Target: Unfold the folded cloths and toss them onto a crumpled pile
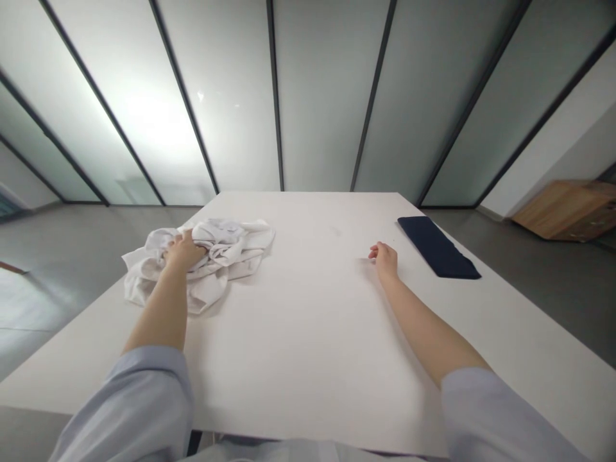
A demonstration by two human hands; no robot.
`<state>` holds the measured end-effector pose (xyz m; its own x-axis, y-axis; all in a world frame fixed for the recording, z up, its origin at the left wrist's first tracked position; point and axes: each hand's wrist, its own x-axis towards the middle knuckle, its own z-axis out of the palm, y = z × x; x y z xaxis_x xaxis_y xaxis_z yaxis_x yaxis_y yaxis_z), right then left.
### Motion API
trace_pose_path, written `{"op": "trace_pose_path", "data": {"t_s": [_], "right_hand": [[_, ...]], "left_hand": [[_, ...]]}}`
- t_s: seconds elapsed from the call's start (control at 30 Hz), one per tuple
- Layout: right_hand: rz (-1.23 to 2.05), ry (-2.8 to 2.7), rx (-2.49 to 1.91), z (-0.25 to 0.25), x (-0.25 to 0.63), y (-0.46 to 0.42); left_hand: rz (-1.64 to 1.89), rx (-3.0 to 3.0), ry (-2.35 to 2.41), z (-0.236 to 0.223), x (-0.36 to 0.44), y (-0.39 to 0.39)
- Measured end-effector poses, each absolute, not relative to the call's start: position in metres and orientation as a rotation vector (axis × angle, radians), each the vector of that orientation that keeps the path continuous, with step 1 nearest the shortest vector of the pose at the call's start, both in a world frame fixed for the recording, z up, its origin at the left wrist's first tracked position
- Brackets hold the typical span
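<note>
A crumpled white garment lies in a heap at the left side of a white table. My left hand rests on top of the heap with its fingers closed into the fabric. My right hand lies on the bare tabletop right of centre, fingers curled loosely with nothing in them. A folded dark navy cloth lies flat a short way to the right of that hand, apart from it.
Frosted glass panels with dark frames stand behind the table's far edge. A wooden cabinet sits on the grey floor at the far right. The table's left edge runs just under the white heap.
</note>
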<state>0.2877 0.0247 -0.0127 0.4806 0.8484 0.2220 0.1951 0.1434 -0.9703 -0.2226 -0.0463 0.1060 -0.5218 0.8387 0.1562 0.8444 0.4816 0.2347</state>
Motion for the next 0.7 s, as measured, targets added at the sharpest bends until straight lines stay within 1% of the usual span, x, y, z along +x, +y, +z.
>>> {"op": "trace_pose_path", "data": {"t_s": [0.07, 0.17, 0.27, 0.33, 0.4, 0.47, 0.6, 0.7], "right_hand": [[0.6, -1.012, -1.377, -0.014, 0.288, 0.025], [0.576, -1.017, -1.38, -0.016, 0.289, 0.026], [0.515, -0.986, -1.382, -0.014, 0.289, 0.027], [0.432, -0.964, -1.392, -0.01, 0.293, 0.029], [0.325, -0.979, -1.45, -0.003, 0.304, 0.031], [0.187, -1.058, -1.594, 0.003, 0.324, 0.031], [-0.135, -1.209, -2.044, 0.006, 0.387, 0.026], [-0.14, -1.143, -2.357, -0.002, 0.426, 0.022]], "left_hand": [[-0.496, -1.565, -2.715, 0.102, -0.226, -0.044], [-0.693, -1.519, -2.628, 0.122, -0.216, -0.05], [-0.946, -1.46, -2.325, 0.144, -0.18, -0.055], [-1.133, -1.567, -2.039, 0.146, -0.144, -0.05], [-1.234, -1.828, -1.859, 0.134, -0.102, -0.038], [-1.217, -2.128, -1.774, 0.109, -0.059, -0.023], [-0.989, -2.543, -1.758, 0.048, 0.009, -0.005], [-0.835, -2.653, -1.805, 0.016, 0.031, -0.003]]}}
